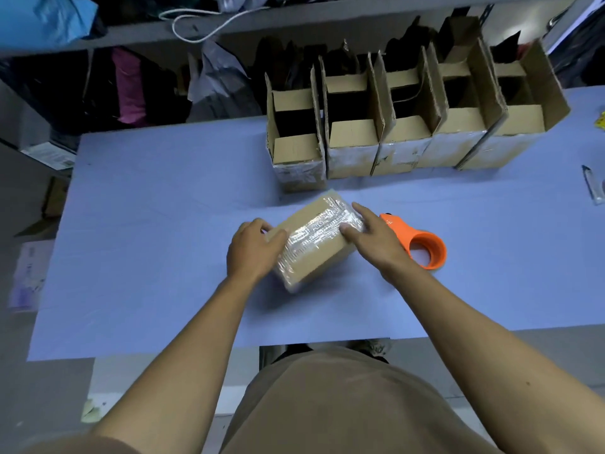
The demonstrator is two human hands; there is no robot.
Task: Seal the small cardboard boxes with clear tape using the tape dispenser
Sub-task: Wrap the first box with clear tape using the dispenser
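Observation:
A small cardboard box (pixel 316 244) lies at an angle in the middle of the blue table (pixel 163 224), with a shiny band of clear tape along its top. My left hand (pixel 253 250) grips its near-left side, thumb on the taped top. My right hand (pixel 370 239) rests on the box's far-right end, fingers spread over the tape. The orange tape dispenser (pixel 417 245) lies on the table just right of my right hand, nobody holding it.
A row of open cardboard boxes (pixel 409 126) with upright flaps stands along the table's far side. A clear object (pixel 592 185) lies at the right edge. Shelves with bags and clothing are behind the table. A pale sheet (pixel 27 276) lies beside the table's left edge.

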